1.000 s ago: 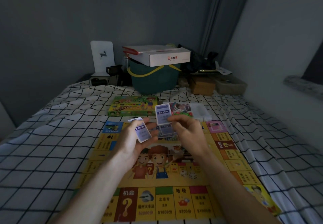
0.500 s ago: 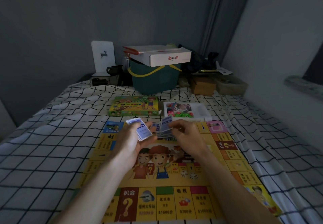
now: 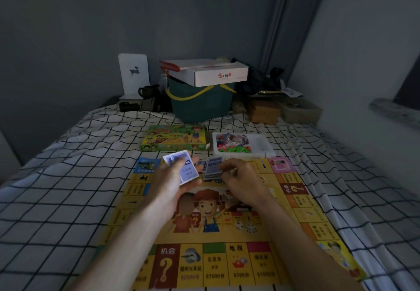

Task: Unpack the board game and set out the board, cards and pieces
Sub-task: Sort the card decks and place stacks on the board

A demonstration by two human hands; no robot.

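The right hand [image 3: 242,177] has lowered its raised card onto the card pile [image 3: 212,171] near the far edge of the board [image 3: 302,202], fingers pinching it, while the left hand [image 3: 175,177] grips a small deck [image 3: 184,168], so dealing out cards continues.
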